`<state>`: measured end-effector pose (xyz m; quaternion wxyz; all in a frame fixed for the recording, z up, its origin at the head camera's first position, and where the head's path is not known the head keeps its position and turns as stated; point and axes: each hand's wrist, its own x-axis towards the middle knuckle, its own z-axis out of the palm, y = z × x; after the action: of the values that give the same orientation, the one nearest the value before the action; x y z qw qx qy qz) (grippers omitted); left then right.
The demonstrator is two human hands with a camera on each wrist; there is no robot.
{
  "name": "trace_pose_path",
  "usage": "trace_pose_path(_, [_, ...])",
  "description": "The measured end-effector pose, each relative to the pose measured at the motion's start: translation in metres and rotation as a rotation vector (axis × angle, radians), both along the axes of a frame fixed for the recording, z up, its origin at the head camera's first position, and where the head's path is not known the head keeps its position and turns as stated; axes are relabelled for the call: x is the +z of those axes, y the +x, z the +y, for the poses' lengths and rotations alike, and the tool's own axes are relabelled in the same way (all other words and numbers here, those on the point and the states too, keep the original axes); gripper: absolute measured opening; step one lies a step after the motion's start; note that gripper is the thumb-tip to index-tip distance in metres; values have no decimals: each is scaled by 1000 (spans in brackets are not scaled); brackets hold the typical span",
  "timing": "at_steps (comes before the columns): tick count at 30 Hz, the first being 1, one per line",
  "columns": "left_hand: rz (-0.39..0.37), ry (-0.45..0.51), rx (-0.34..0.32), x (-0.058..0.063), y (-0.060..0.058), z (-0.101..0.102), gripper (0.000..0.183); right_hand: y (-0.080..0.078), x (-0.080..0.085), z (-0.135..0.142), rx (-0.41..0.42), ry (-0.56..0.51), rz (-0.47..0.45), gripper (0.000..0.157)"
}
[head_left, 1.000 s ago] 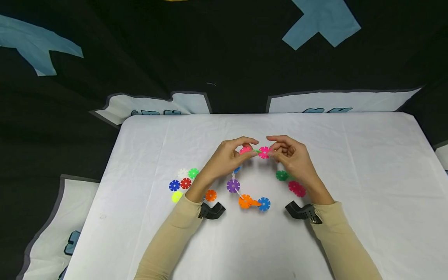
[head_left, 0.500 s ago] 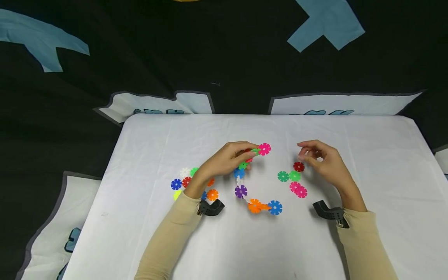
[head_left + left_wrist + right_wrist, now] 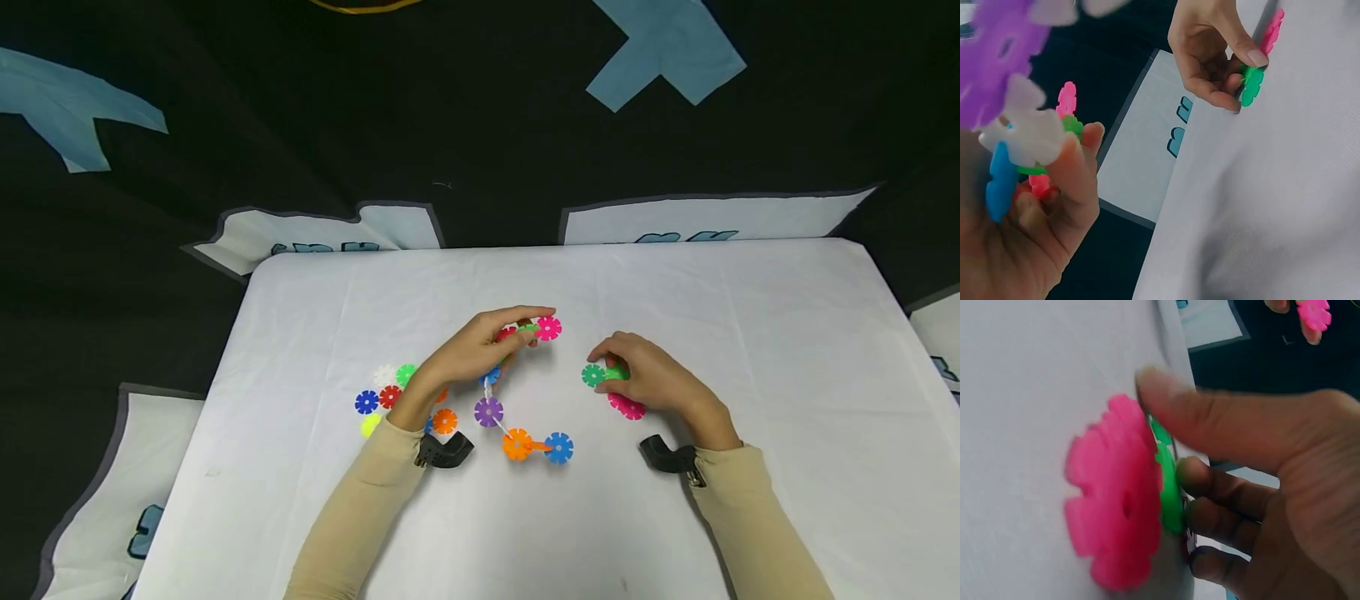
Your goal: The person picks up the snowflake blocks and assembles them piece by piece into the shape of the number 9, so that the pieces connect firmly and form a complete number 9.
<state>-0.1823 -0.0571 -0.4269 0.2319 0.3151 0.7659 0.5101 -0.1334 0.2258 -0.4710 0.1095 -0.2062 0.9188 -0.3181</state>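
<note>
Faced a black cloth backdrop (image 3: 495, 125) beyond a white-covered table (image 3: 787, 350). Reached over the table in two beige sleeves (image 3: 757, 517). Saw light-blue patches (image 3: 667, 50) on the backdrop.

Held the left hand (image 3: 472, 346) near the middle of the table, half closed, pinching the far part of a chain of notched discs (image 3: 495, 408) between thumb and bent fingers. Had the right hand (image 3: 654, 373) low, farther to the right, with thumb and index tip parted around a dark green disc (image 3: 593, 376) and a light green disc (image 3: 617, 373) and with the other fingers curled; could not tell a firm hold from a mere touch.

Followed the chain from the left hand toward the near side, through a blue disc, white links, a purple disc, an orange disc (image 3: 517, 445) and another blue disc at the end; noted a pink disc (image 3: 549, 328) jutting past the left fingertips.

Saw a cluster of loose discs (image 3: 390, 396) beside the left forearm, partly covered by it. Wore a black wrist mount (image 3: 446, 452) at each cuff. Found overlapping pink discs (image 3: 626, 407) just beside the right hand. Glimpsed a sliver of dark red disc (image 3: 1189, 542) behind the right fingers in the right wrist view
</note>
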Motion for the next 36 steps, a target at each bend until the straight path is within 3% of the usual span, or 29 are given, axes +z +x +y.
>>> trace_pose_path(9, [-22, 25, -24, 0, -1, -2, 42, 2, 1, 0, -66, 1, 5, 30])
trace_pose_path(13, [-20, 18, -28, 0, -2, 1, 41, 1, 5, 3, -123, -137, 15, 33])
trace_pose_path(18, [-24, -5, -30, -1, -1, 3, 44, 1, 13, 1, -131, -324, 138, 38])
trace_pose_path(23, [-12, -29, -20, -2, 0, 4, 42, 5, 22, -8, -126, -416, 225, 46])
trace_pose_path(28, [-17, -35, 4, -3, 1, 4, 40, 9, 31, -17, -115, -446, 272, 31])
trace_pose_path(32, [-17, -28, 20, -4, 2, 4, 39, 9, 29, -21, -107, -453, 273, 24])
trace_pose_path(36, [-13, -18, 28, -3, 3, 5, 38, 13, 40, -28, -115, -441, 270, 20])
